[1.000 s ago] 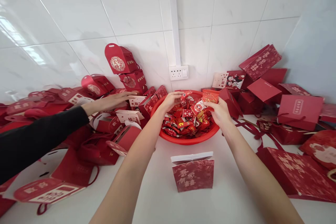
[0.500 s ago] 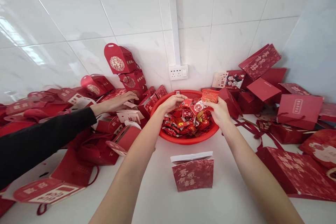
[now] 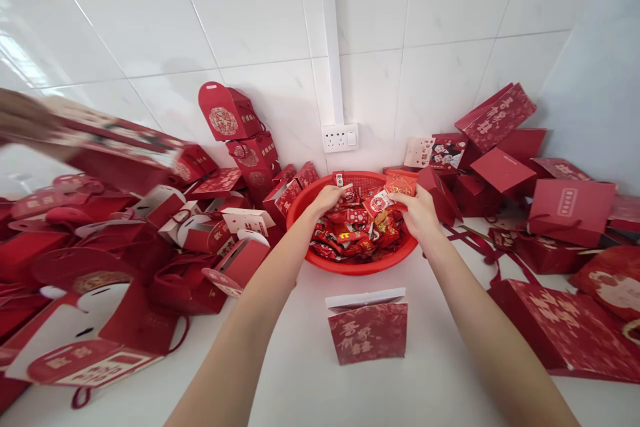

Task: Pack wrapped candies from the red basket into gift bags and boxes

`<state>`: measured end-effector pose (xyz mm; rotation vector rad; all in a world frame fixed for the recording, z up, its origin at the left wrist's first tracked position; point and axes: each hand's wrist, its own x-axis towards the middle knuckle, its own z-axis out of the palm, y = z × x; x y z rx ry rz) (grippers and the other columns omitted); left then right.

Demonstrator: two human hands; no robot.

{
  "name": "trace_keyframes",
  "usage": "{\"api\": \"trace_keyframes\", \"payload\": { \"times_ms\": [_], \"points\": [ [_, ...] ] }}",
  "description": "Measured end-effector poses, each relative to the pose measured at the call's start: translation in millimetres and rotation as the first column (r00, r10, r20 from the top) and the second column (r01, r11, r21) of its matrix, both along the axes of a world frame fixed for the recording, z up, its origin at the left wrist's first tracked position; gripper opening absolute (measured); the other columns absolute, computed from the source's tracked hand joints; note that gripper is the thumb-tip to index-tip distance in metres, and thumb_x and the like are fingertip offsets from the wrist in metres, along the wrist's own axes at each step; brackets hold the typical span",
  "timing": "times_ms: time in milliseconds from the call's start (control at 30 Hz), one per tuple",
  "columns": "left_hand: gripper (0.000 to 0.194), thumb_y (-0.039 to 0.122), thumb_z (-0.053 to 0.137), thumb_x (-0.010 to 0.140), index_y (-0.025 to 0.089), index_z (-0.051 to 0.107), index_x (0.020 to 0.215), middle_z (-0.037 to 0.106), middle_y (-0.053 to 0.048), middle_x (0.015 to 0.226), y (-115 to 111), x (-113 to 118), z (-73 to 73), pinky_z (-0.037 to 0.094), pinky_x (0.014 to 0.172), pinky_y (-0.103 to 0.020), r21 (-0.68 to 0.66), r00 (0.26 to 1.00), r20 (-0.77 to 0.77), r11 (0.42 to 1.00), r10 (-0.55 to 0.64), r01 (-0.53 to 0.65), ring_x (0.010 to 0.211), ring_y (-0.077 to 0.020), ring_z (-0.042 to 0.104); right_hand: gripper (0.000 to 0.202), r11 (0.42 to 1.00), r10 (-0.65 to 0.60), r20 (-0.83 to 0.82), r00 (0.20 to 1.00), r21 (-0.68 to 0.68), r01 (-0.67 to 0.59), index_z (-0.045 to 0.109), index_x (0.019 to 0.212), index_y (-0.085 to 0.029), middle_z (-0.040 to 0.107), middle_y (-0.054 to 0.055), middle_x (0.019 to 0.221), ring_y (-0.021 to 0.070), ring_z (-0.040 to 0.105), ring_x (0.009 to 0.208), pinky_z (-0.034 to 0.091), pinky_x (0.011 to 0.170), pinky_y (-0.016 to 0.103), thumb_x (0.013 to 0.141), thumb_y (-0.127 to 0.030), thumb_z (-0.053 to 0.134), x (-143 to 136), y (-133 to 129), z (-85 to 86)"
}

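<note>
A red plastic basket (image 3: 360, 269) full of small wrapped candies (image 3: 350, 237) stands against the wall. My right hand (image 3: 419, 210), over its right side, is closed on candy packets, an orange-red one (image 3: 401, 183) and a red-and-white one (image 3: 377, 203). Above the left part of the basket, my left hand (image 3: 327, 200) pinches a small red candy packet (image 3: 349, 192), partly hidden by the fingers. Between my forearms a red paper gift box (image 3: 369, 332) with light lettering stands upright on the white table, its white-edged top open.
Red gift boxes (image 3: 195, 280) are heaped on the left and stacked (image 3: 253, 160) by the wall. More boxes (image 3: 567, 210) and ribbons crowd the right. At far left another person's hand (image 3: 23, 117) holds a blurred box (image 3: 120, 147). A wall socket (image 3: 340, 139) sits behind the basket.
My left hand has shifted slightly left and down over the candies. My right hand has barely moved. The other person's arm has withdrawn left from the heap, lifting a box.
</note>
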<state>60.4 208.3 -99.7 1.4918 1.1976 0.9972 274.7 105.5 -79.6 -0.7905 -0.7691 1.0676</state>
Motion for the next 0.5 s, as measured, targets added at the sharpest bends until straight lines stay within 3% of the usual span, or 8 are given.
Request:
{"api": "trace_keyframes", "payload": {
  "times_ms": [133,267,333,433,500],
  "points": [
    [0.03,0.032,0.087,0.067,0.019,0.063,0.054,0.05,0.004,0.041,-3.8,-3.2,-2.3,0.038,0.05,-0.027,-0.02,0.98,-0.198,1.0,-0.005,0.001,0.042,-0.0127,0.045,0.036,1.0,0.0,-0.009,1.0,0.003,0.0,0.072,0.077,-0.02,0.076,-0.001,0.076,0.0201,0.067,0.073,0.055,0.075,0.037,0.043,-0.016,0.085,-0.8,0.2,-0.1],
    [0.027,0.024,0.091,0.057,0.022,0.065,0.051,0.058,0.003,0.048,-4.1,-0.8,-1.7,0.042,0.055,-0.025,0.009,0.959,-0.283,1.0,-0.017,0.021,0.053,-0.0156,0.056,0.036,1.0,-0.001,-0.007,1.0,0.009,0.001,0.072,0.078,-0.02,0.076,-0.001,0.078,0.0202,0.067,0.073,0.055,0.077,0.037,0.044,-0.015,0.083,-0.8,0.7,-0.5],
    [0.024,0.022,0.091,0.061,0.021,0.067,0.056,0.063,0.002,0.057,-2.1,1.6,-2.8,0.046,0.063,-0.025,0.004,0.952,-0.304,1.0,-0.027,0.03,0.063,-0.0176,0.063,0.036,1.0,-0.004,-0.005,1.0,0.011,0.004,0.072,0.077,-0.02,0.076,-0.001,0.077,0.02,0.067,0.073,0.055,0.076,0.036,0.043,-0.015,0.083,-0.5,0.8,-0.5],
    [0.018,0.032,0.078,0.085,0.017,0.07,0.079,0.07,-0.002,0.081,0.2,2.8,-4.6,0.054,0.076,-0.029,-0.019,0.945,-0.325,0.999,-0.04,0.036,0.079,-0.0173,0.067,0.036,1.0,-0.003,0.004,1.0,0.013,0.003,0.072,0.077,-0.021,0.075,-0.002,0.076,0.0196,0.067,0.072,0.055,0.075,0.036,0.043,-0.015,0.083,0.0,1.0,-0.4],
    [0.021,0.035,0.07,0.093,0.014,0.069,0.088,0.071,-0.003,0.088,-0.2,1.3,-3.5,0.056,0.079,-0.033,-0.026,0.946,-0.321,0.999,-0.047,0.041,0.082,-0.0166,0.068,0.036,1.0,0.0,0.011,1.0,0.013,0.0,0.072,0.078,-0.021,0.075,-0.001,0.076,0.0199,0.067,0.072,0.055,0.076,0.036,0.044,-0.015,0.083,0.4,1.3,-0.5]
  ]
}}
